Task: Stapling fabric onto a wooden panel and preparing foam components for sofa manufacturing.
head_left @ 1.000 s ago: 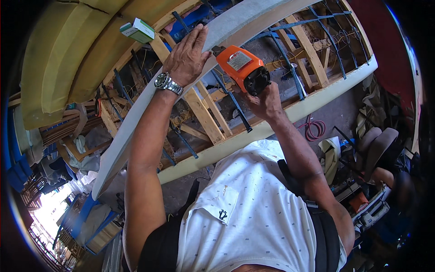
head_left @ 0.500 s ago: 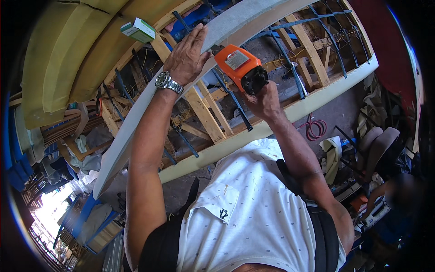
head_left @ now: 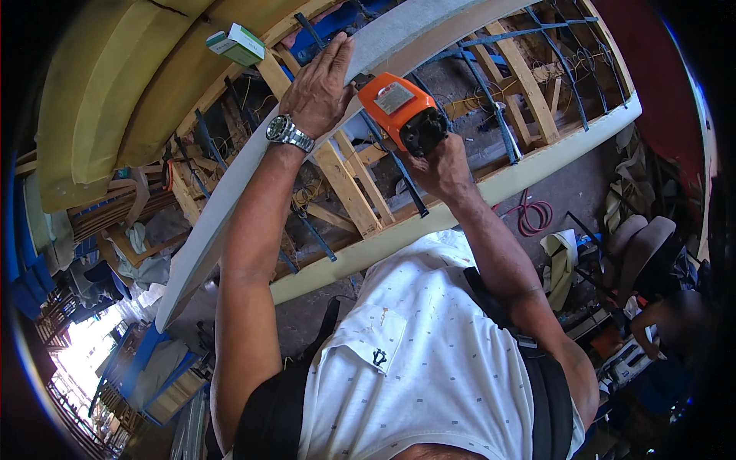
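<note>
My left hand (head_left: 318, 88) lies with its fingers stretched out on a long curved strip covered in grey padding (head_left: 418, 32). In my right hand (head_left: 443, 170) is an orange and black staple gun (head_left: 395, 101), held by its handle. Its nose meets the inner edge of the grey strip, close to my left thumb, and the exact contact is hidden. The strip belongs to a wooden sofa frame (head_left: 345, 188) with dark webbing straps (head_left: 498, 126) across it. A cream padded rail (head_left: 368, 247) runs along its near side.
A small green and white box (head_left: 236, 46) sits beyond the frame, beside large yellow foam pieces (head_left: 96, 107). A coiled red hose (head_left: 534, 216) lies on the floor at right. Fabric scraps (head_left: 563, 257) and another person's arm (head_left: 648, 326) are at far right.
The staple gun and my right hand have shifted slightly left along the strip, and the gun has tilted a little. My left hand stays on the padding.
</note>
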### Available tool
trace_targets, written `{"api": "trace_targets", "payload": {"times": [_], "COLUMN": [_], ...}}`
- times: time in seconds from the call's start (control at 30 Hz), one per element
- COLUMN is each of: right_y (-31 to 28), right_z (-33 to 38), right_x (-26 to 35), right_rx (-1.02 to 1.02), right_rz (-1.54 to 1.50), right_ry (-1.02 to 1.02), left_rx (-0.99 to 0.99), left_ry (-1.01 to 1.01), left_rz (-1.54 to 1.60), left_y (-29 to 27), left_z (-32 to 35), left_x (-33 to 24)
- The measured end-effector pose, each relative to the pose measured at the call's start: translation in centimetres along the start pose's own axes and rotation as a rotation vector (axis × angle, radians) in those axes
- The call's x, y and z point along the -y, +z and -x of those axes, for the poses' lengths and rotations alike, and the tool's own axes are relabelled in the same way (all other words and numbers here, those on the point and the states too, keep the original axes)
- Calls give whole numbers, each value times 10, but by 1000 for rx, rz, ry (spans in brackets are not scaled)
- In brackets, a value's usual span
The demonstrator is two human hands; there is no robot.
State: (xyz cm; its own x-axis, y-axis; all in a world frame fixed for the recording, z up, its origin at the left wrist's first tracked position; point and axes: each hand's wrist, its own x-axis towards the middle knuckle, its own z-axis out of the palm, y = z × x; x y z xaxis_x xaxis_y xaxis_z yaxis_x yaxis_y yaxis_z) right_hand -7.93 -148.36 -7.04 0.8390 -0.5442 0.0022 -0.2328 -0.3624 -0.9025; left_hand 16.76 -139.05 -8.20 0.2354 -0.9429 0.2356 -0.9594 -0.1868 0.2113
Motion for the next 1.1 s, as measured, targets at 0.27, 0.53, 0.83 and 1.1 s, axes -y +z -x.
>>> {"api": "trace_targets", "payload": {"times": [0.27, 0.53, 0.83, 1.1], "right_y": [-5, -9, 1, -3], "right_z": [8, 6, 0, 4], "right_x": [-17, 5, 2, -4], "right_rx": [41, 105, 44, 81], "right_rz": [-62, -15, -74, -89], "right_ry": [-8, 138, 78, 128], "left_rx": [321, 700, 295, 179], "left_ry": [-659, -559, -364, -130], "left_rz": [1359, 760, 555, 24], "left_y": [-37, 5, -17, -25], "left_z": [-24, -52, -6, 24], "left_x": [69, 81, 38, 2]}}
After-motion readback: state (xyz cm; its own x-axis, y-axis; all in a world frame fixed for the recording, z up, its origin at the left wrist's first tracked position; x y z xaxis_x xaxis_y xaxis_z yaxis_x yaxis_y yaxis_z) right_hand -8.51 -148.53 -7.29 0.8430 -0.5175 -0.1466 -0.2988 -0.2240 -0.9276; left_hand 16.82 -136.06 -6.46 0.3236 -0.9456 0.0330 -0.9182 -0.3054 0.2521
